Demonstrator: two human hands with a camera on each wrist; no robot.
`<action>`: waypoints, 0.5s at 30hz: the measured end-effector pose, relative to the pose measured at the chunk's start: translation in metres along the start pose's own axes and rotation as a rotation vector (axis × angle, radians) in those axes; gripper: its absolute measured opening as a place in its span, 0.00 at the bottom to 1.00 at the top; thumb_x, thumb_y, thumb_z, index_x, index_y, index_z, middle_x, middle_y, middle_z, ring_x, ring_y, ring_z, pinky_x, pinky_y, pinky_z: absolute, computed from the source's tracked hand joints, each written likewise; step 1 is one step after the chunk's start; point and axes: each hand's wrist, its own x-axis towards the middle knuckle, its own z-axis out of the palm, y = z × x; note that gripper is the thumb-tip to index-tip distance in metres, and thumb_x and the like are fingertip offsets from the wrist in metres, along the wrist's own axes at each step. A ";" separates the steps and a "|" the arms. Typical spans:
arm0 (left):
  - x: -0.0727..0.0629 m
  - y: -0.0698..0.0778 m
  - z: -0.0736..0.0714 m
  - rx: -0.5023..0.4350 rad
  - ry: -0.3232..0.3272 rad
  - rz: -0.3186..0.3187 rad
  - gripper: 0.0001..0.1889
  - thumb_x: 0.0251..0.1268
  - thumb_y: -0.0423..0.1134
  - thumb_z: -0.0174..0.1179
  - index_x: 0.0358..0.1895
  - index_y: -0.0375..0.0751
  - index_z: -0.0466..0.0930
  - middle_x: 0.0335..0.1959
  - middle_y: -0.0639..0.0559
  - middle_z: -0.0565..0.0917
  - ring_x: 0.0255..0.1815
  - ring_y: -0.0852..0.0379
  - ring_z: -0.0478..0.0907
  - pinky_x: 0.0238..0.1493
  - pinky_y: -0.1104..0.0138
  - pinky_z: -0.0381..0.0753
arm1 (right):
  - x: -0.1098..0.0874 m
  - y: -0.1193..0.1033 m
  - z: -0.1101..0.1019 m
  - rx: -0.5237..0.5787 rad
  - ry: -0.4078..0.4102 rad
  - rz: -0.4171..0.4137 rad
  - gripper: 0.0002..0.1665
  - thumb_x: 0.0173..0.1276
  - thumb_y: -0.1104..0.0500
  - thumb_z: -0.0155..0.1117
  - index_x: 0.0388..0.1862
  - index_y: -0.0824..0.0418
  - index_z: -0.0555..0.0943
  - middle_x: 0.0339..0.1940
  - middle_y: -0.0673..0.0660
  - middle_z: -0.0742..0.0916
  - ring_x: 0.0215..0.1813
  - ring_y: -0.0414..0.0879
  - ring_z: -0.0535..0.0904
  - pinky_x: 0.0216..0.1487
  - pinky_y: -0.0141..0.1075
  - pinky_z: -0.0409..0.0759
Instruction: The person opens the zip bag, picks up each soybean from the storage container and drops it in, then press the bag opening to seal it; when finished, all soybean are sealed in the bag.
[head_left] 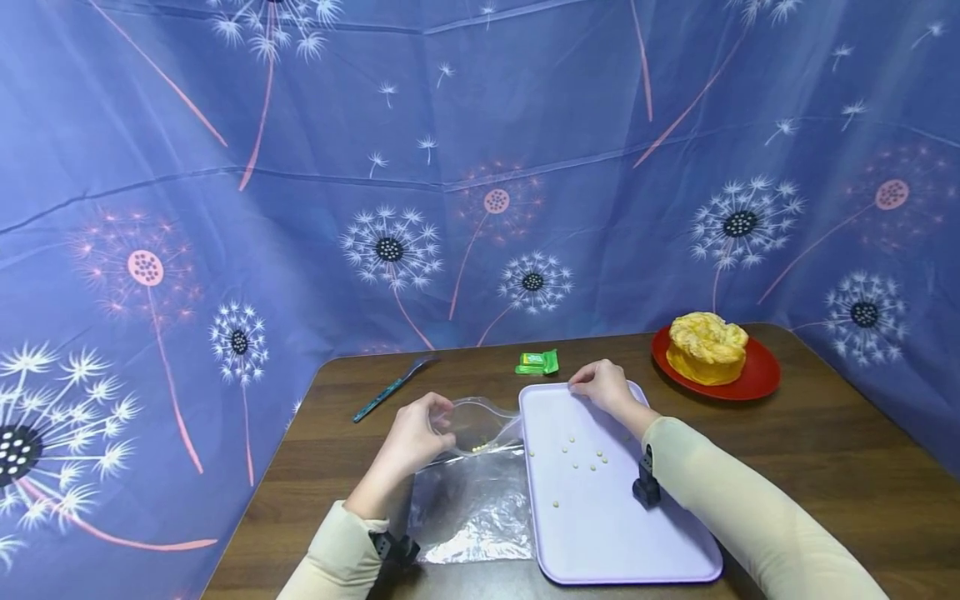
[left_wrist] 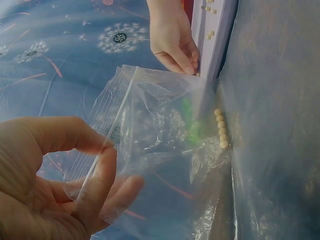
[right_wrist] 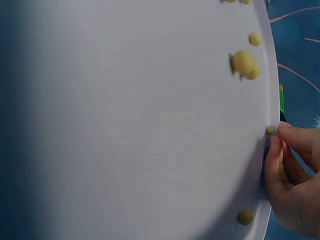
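- Purple tray (head_left: 622, 533) lies flat, with small yellow balls (head_left: 593, 468) here and there on it.
- Just left of the tray is a clear bag (head_left: 472, 508). About 6 balls sit in it in a row.
- To pick up a ball well, I think a soft pinch is best. The balls look round, so a hard push could make 1 roll off the tray.
- It seems wise to hold the bag's mouth up and wide, so its balls do not tip out.
- Left of the tray, the left hand (head_left: 420, 429) pinches the bag's rim with thumb and finger.
- At the tray's far edge, the right hand (head_left: 606, 387) has its thumb and finger close together, right by 1 edge ball (right_wrist: 270, 130). I cannot tell if they grip it.
- From the tray's near right side, the right arm (head_left: 750, 500) reaches over it.
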 end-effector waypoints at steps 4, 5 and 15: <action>-0.001 0.001 -0.001 0.005 0.004 -0.006 0.22 0.44 0.24 0.70 0.48 0.32 0.81 0.45 0.38 0.88 0.43 0.45 0.87 0.46 0.53 0.85 | -0.001 -0.002 0.001 -0.021 0.022 -0.022 0.02 0.57 0.65 0.78 0.29 0.62 0.91 0.30 0.56 0.91 0.37 0.51 0.83 0.38 0.40 0.77; -0.001 0.001 -0.001 0.005 0.003 -0.005 0.22 0.44 0.24 0.70 0.48 0.32 0.81 0.45 0.39 0.88 0.43 0.46 0.87 0.46 0.53 0.85 | -0.001 -0.003 0.002 -0.026 0.026 -0.029 0.02 0.57 0.66 0.78 0.29 0.63 0.91 0.30 0.56 0.91 0.37 0.51 0.84 0.38 0.41 0.77; 0.001 0.002 0.002 0.003 -0.009 -0.015 0.23 0.44 0.24 0.70 0.49 0.33 0.81 0.47 0.39 0.87 0.43 0.46 0.87 0.45 0.53 0.85 | -0.005 -0.003 0.003 -0.050 0.017 -0.030 0.02 0.57 0.68 0.75 0.27 0.63 0.90 0.27 0.54 0.90 0.35 0.50 0.82 0.39 0.43 0.79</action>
